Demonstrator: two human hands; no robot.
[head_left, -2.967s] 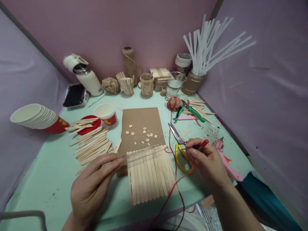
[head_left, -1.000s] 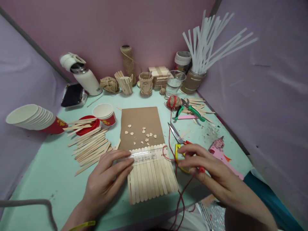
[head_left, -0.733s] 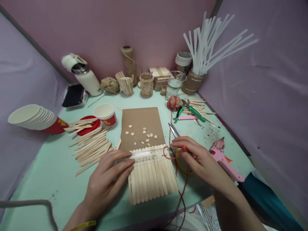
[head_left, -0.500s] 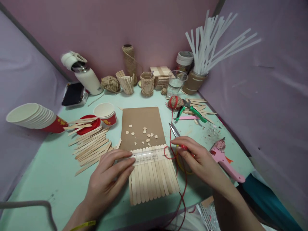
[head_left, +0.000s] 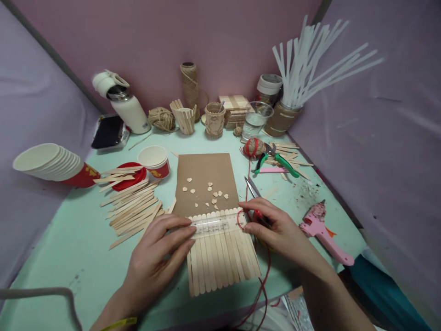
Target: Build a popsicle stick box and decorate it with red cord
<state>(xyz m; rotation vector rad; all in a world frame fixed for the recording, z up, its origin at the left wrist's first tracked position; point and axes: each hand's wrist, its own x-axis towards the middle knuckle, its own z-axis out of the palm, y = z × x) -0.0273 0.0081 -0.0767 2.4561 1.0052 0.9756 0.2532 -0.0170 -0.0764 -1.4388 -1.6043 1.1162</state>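
Note:
A row of craft sticks (head_left: 220,264), laid side by side as a panel, lies in front of me over the lower part of a brown cardboard sheet (head_left: 206,168). A clear ruler (head_left: 213,226) crosses the sticks near their upper ends. My left hand (head_left: 161,246) grips the ruler's left end, fingertips pressing at the panel's edge. At the other end, my right hand (head_left: 270,223) has thumb and index finger on either edge of the ruler. Red yarn (head_left: 239,220) loops over that end and trails downward. Scissors (head_left: 252,186) lie partly hidden under my right hand.
Small wooden hearts (head_left: 214,194) dot the cardboard. Loose sticks (head_left: 134,211) and paper cups (head_left: 155,163) lie left. Green-handled pliers (head_left: 284,164), a yarn ball (head_left: 254,147) and a pink glue gun (head_left: 324,234) are right. A water cup (head_left: 255,124) stands behind.
My right hand has moved left from beside the scissors to the ruler's right end. My left hand keeps its place on the ruler. The view has shifted slightly.

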